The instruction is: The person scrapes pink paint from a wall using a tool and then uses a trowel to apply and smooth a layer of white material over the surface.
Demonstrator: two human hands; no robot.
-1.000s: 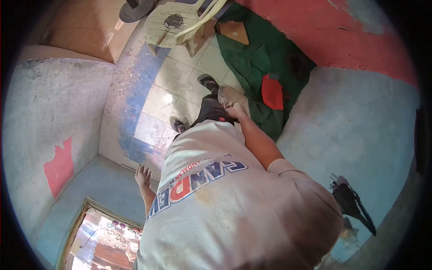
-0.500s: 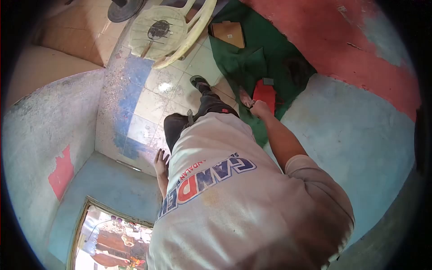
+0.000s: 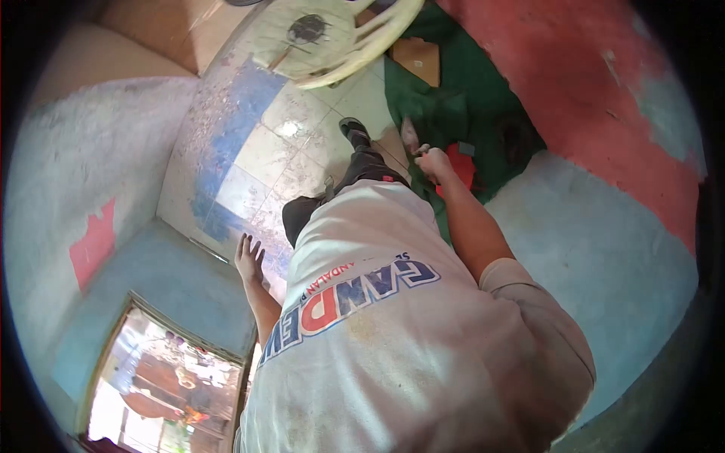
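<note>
My right hand is closed around the handle of a trowel, whose pale, smeared blade points up and away from me. Just beyond that hand, a red flat object with a small grey piece on it lies on the dark green cloth; my hand and forearm partly cover it. On the other side of my body, my left hand hangs over the tiled floor, its fingers spread and holding nothing.
A cream plastic chair stands ahead, with a dark patch and a stick-like tool on its seat. A brown cardboard box rests on the cloth. Painted walls rise at both sides. A bright framed opening is at lower left.
My left hand has swung outward, away from my body, and shows more fully. The trowel in my right hand points more upright. The view has shifted, bringing the chair nearer the top edge.
</note>
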